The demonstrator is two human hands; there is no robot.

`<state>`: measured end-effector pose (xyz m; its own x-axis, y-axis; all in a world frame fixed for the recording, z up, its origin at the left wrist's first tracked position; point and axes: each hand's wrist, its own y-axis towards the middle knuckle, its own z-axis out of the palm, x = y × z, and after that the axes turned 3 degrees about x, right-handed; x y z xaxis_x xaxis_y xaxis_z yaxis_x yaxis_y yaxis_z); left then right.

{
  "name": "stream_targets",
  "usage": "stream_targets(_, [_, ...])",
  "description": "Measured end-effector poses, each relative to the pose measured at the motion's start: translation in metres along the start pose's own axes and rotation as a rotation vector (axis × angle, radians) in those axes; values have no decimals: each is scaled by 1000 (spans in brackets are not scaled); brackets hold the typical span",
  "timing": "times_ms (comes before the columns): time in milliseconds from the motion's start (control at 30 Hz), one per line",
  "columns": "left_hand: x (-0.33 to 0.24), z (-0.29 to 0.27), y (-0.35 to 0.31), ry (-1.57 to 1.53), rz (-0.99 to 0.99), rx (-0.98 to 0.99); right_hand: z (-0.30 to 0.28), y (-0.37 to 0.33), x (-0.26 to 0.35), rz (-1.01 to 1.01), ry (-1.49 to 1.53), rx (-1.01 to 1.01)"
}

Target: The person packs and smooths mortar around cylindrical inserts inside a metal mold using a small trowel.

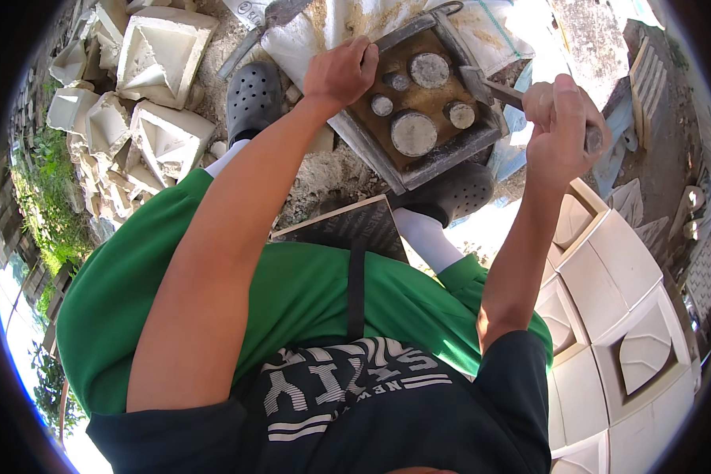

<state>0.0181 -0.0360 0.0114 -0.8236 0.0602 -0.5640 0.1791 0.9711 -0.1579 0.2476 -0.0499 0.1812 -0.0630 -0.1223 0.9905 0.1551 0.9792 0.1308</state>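
Observation:
A rectangular grey mould box (371, 146) stands tilted between my feet. Its brown inner face carries several round grey pegs (414, 133) of different sizes. My left hand (341, 73) is closed over the box's left rim, its fingertips partly hidden. In my right hand (565, 126) is a hammer-like tool (505, 93) with a flat dark shaft, its rounded butt showing below my fist. The tool's far end meets the right side of the box; exactly how it touches there is hard to make out.
Pale cast blocks with recessed faces (166, 55) lie piled at the left. More cream blocks (608, 268) stand in rows at the lower right. White sacks (490, 31) lie behind the box. A dark printed board (355, 225) is by my legs.

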Motion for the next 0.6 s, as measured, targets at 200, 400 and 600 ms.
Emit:
stream_targets(200, [0, 0, 0, 41, -14, -13, -18, 1, -17, 114, -154, 133])
stream_targets(400, [3, 4, -3, 38, 9, -13, -30, -7, -29, 146, -226, 203])
stream_targets(600, [6, 7, -3, 10, 28, -35, -33, -15, -31, 177, -281, 273])
